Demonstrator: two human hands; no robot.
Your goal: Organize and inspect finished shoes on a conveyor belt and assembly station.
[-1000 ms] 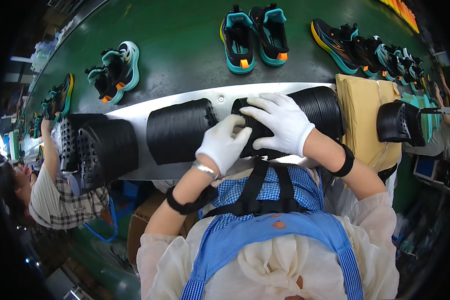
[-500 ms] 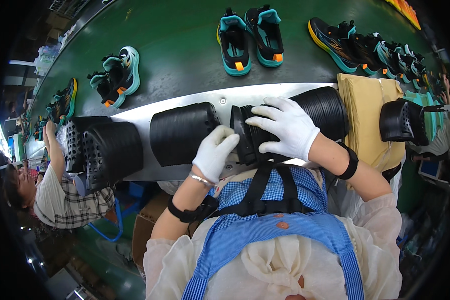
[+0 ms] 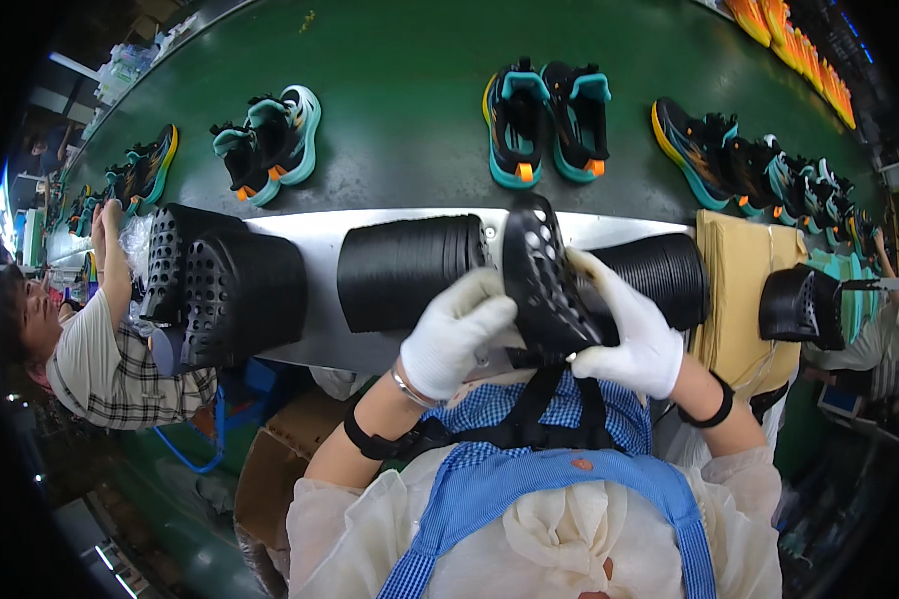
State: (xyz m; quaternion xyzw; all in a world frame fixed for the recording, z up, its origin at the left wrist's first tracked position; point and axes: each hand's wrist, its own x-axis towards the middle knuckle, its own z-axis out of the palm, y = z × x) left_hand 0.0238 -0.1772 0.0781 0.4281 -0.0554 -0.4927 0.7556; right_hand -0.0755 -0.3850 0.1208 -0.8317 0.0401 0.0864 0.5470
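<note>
A curved black plastic insert (image 3: pixel 541 285) with a perforated face stands tilted between my hands, somewhat blurred. My right hand (image 3: pixel 637 334) is closed on its right side, thumb near the lower end and fingers along the upper edge. On the other side, my left hand (image 3: pixel 459 339) has its fingers curled in a pinch close against the insert's left edge; what the fingertips hold is hidden. Both hands wear white gloves. Behind my left hand lies a nested stack of black inserts (image 3: pixel 410 275), and a second ribbed stack (image 3: pixel 664 280) lies behind my right hand.
Black and teal sneakers (image 3: pixel 517 130) stand on the green belt (image 3: pixel 400 130) beyond the metal ledge (image 3: pixel 320 299). More perforated inserts (image 3: pixel 245 299) sit at left, near another person (image 3: pixel 120 359). Brown paper sheets (image 3: pixel 734 299) and further inserts (image 3: pixel 794 304) are at right.
My right hand has moved off the right stack's top and now holds one insert up, its perforated face showing. My left hand stays pinched beside it. The whole view has shifted slightly.
</note>
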